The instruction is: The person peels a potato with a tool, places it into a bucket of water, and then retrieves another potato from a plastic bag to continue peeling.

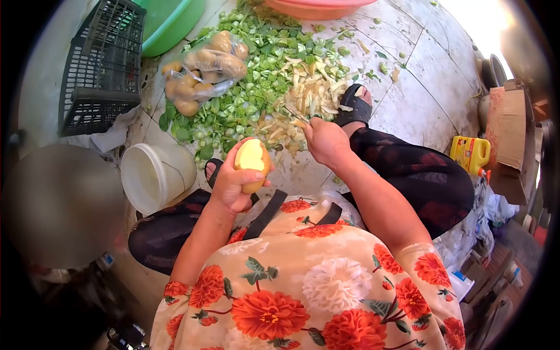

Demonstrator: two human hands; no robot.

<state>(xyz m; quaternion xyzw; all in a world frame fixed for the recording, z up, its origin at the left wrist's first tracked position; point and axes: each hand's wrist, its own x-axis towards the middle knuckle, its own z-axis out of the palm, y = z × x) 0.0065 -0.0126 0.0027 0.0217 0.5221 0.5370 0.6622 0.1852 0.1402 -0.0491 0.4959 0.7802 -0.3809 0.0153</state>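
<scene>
Potato (pixel 249 156) in the head view, partly peeled, just this side of the peelings (pixel 309 86), left hand (pixel 232 185) wrapped round it; right hand (pixel 328 140), apart, grips a thin tool (pixel 294 113) beside those peelings. Probably firm, fairly light, slippery where bare, so its skin (pixel 252 188) looks the surest hold.

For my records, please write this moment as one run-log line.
left grip: part-peeled potato | right grip: thin tool | floor: peelings, green trimmings, bagged potatoes
</scene>
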